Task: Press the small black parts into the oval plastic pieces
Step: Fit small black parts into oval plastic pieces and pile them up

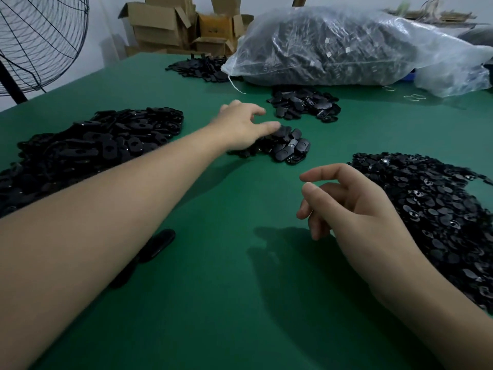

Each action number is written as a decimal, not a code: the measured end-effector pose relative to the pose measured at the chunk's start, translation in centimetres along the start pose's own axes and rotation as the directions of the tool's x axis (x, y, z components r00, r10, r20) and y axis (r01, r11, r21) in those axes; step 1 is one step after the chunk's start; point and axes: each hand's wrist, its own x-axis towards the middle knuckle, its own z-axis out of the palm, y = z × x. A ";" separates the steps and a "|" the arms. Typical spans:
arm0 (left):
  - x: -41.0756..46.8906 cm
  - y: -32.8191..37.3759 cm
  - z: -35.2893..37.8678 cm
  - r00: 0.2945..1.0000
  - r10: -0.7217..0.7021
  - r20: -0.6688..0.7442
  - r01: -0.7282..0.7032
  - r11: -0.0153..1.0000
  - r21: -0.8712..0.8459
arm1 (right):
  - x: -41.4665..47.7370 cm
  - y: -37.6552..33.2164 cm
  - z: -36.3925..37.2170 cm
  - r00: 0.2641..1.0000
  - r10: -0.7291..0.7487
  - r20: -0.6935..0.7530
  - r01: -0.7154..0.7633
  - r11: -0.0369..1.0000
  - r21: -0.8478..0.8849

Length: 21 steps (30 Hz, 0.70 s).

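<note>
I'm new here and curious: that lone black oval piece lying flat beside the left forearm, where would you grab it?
Probably pinch the lone oval piece across its narrow width near the rounded free end, coming from above-right with the right hand: it lies flat on the green mat, and the left forearm covers its other end.

Near centre of table point(240, 303): open green surface, free passage. Left heap point(88, 145) and right heap point(440, 217) flank it. Small pile point(290, 148) obstructs mid-table. Plastic bag point(346, 46) blocks the far side.
</note>
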 end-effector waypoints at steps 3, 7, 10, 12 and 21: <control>-1.0 -1.4 -4.5 0.981 -0.056 0.184 0.013 0.974 0.227 | 0.0 -0.3 -0.1 0.999 -0.022 -0.030 0.022 0.999 -0.026; -2.6 -3.8 -7.7 0.966 -0.166 0.200 0.047 0.869 0.492 | 0.2 -0.5 -0.3 0.996 -0.033 -0.077 0.030 0.999 -0.031; -3.4 -5.1 -8.0 0.959 -0.211 0.188 0.074 0.831 0.552 | 0.3 -0.5 -0.5 0.996 -0.033 -0.085 0.029 0.999 -0.046; -3.7 -5.6 -7.8 0.958 -0.221 0.184 0.083 0.825 0.559 | 0.3 -0.4 -0.6 0.996 -0.036 -0.081 0.031 0.998 -0.061; -3.8 -7.1 -7.5 0.966 -0.221 0.135 0.135 0.874 0.466 | 0.4 -0.3 -0.8 0.997 -0.032 -0.073 0.028 0.998 -0.057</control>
